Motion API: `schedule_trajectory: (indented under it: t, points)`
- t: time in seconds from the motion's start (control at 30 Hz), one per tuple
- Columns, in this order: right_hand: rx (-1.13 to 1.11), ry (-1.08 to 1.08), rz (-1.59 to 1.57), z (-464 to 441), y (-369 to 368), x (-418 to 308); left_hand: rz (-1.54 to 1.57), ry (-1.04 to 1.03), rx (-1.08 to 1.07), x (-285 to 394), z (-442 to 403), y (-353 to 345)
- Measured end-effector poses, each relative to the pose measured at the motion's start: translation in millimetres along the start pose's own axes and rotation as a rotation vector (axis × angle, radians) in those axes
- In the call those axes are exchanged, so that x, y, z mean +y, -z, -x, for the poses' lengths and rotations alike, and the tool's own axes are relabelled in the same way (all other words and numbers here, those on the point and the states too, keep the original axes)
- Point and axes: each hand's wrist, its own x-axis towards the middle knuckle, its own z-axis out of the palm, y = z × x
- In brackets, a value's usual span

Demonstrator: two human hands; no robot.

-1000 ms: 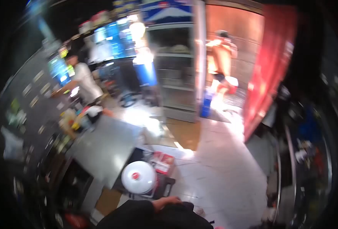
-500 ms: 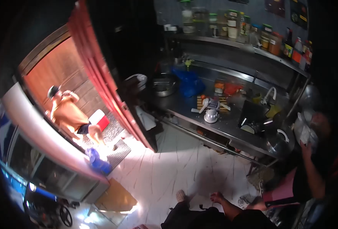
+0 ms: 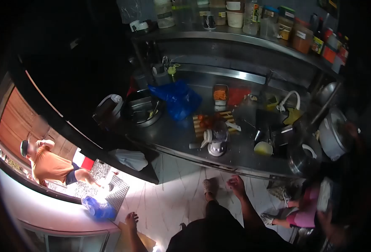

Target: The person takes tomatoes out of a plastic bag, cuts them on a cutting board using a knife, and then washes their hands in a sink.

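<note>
My right hand [image 3: 236, 186] hangs over the floor in front of the counter, holding nothing, its fingers loosely bent and apart. Lower on the left, my left hand [image 3: 131, 219] hangs near the doorway, also empty with loose fingers. Nearest ahead, a blender [image 3: 217, 145] with a white base stands at the front edge of the steel counter [image 3: 175, 143]. Behind it a striped cutting board [image 3: 199, 131] bears red tomatoes [image 3: 205, 122]. A metal tub of orange shreds [image 3: 220, 94] and a blue plastic bag [image 3: 179, 101] are farther back.
At the right, a co-worker in pink [image 3: 307, 206] stands near a large pot [image 3: 332, 134]. Jars and bottles line the shelf [image 3: 235, 38]. A white faucet [image 3: 292, 98] rises by the sink. Outside the doorway is a person in orange [image 3: 51, 164]; a blue bundle [image 3: 97, 208] lies by the mat.
My view has moved closer to the counter and swung, so the doorway sits farther left and lower. My left hand has come into view; my right hand is raised higher in the picture.
</note>
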Motion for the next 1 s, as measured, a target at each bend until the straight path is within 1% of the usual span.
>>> schedule_trajectory:
  t: [0.03, 0.1, 0.13, 0.2, 0.23, 0.3, 0.33, 0.37, 0.43, 0.47, 0.5, 0.53, 0.57, 0.6, 0.63, 0.7, 0.73, 0.77, 0.8, 0.83, 0.9, 1.0]
  points:
    - [0.015, 0.102, 0.079, -30, 1, -4, -0.023, -0.037, 0.027, 22, -9, -20]
    - [0.05, 0.315, 0.228, -104, 6, -5, 0.013, -0.026, 0.023, 52, -21, -74]
    - [0.071, 0.343, 0.321, -128, 11, -15, 0.02, -0.019, 0.021, 60, -25, -99]
    - [0.174, 0.332, 0.266, -176, 15, -37, 0.149, -0.005, -0.046, 75, -23, -167]
    - [0.218, 0.337, 0.224, -200, 18, -44, 0.179, -0.013, -0.131, 80, -25, -202]
    - [0.323, 0.272, 0.483, -238, 22, -59, 0.113, -0.139, -0.25, 95, -29, -268]
    - [0.372, 0.239, 0.616, -256, 24, -67, 0.015, -0.194, -0.261, 104, -34, -297]
    - [0.383, 0.409, 0.66, -274, 23, -77, -0.11, -0.244, -0.253, 126, -35, -326]
    - [0.394, 0.758, 0.742, -305, 16, -105, -0.297, -0.473, -0.335, 163, -54, -370]
    - [0.277, 0.647, 0.774, -315, 16, -114, -0.282, -0.497, -0.385, 194, -52, -387]
    - [0.272, 0.687, 0.754, -329, 11, -124, -0.267, -0.524, -0.435, 232, -47, -401]
    - [0.272, 0.726, 0.732, -342, 3, -133, -0.246, -0.479, -0.462, 257, -53, -416]
    - [0.277, 0.756, 0.709, -347, -2, -135, -0.331, -0.633, -0.469, 276, -67, -430]
    - [0.129, 0.523, 0.733, -349, 3, -131, -0.29, -0.615, -0.502, 297, -76, -442]
    - [0.159, 0.562, 0.77, -356, 2, -127, -0.241, -0.608, -0.539, 319, -85, -459]
    - [0.227, 0.627, 0.863, -359, -4, -129, -0.329, -0.744, -0.557, 328, -132, -503]
    - [0.254, 0.642, 1.058, -365, 0, -106, -0.365, -0.802, -0.564, 323, -149, -524]
    - [0.237, 0.557, 1.112, -362, 5, -99, -0.432, -0.961, -0.615, 347, -145, -548]
    - [0.214, 0.473, 1.162, -361, 3, -98, -0.493, -1.118, -0.656, 388, -129, -576]
    - [0.183, 0.391, 1.208, -363, 3, -96, -0.437, -1.041, -0.781, 421, -111, -601]
    - [0.193, 0.409, 1.174, -364, 3, -96, -0.423, -1.064, -0.856, 435, -91, -659]
    - [0.223, 0.473, 1.101, -372, 7, -94, -0.621, -1.406, -0.774, 377, -121, -746]
